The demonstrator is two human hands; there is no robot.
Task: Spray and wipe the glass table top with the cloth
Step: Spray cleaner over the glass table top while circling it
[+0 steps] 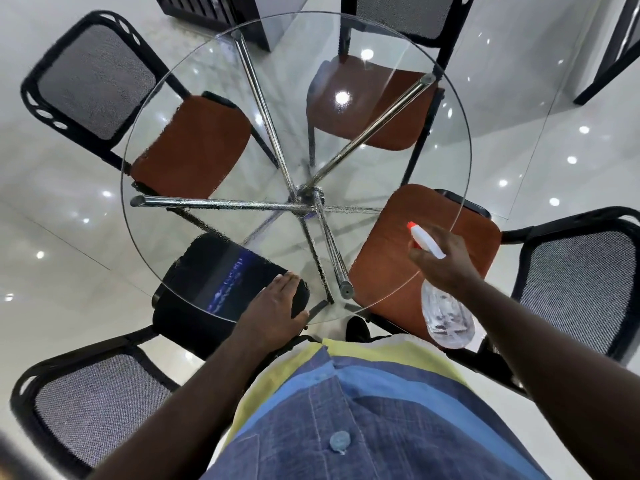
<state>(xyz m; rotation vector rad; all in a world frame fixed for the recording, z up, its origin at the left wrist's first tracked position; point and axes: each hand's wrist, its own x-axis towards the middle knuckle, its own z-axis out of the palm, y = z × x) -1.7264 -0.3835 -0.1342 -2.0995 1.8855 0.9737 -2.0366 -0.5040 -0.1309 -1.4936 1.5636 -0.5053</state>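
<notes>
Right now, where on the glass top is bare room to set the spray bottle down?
Nearly all the glass top is bare: the far half above the two orange seats, and the left side. Only the near edge is busy: left hand flat on it, right hand holding the spray bottle at the near-right rim.

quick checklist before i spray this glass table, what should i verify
1. Spray bottle held firmly: ok, the right hand grips its neck.
2. Nozzle aimed at the glass table top: ok, the red tip points over it.
3. Liquid in the bottle: cannot tell, the clear body is blurred.
4. Cloth ready: cannot tell; the left hand lies flat on the glass with no cloth under it, and the yellow fabric at the waist may be it.
5. Left hand out of the spray's path: ok, it rests at the near edge.
</notes>
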